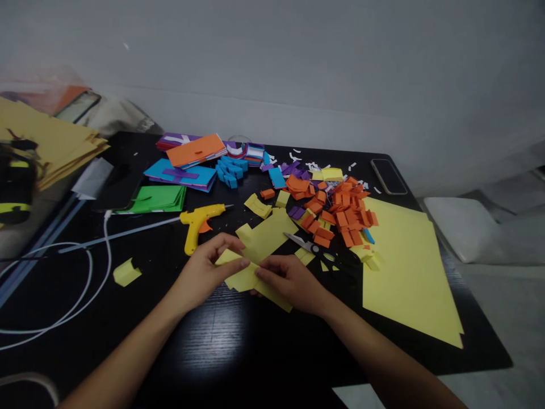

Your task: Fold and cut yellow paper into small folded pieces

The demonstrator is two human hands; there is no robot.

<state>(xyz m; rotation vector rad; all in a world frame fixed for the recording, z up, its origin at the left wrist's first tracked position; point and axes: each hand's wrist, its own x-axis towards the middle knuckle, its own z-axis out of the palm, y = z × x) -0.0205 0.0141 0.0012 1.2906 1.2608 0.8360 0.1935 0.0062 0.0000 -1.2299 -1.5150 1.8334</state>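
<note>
A piece of yellow paper (244, 277) with folds and notched edges is held between both hands above the black table. My left hand (208, 267) pinches its left part, thumb on top. On the right side, my right hand (292, 278) grips the same piece between thumb and fingers. Just beyond the hands lies a yellow sheet (266, 236). Open scissors (314, 248) rest beside it, their blades pointing up and left. The yellow glue gun (196, 224) lies past my left hand, nozzle to the right.
Orange folded pieces (347, 210) are heaped behind the scissors. Large yellow sheets (404, 272) cover the right side. A phone (389, 176) lies at the back right. Blue, orange and green (164, 199) paper stacks stand at the back left; a white cable (108, 255) loops at left.
</note>
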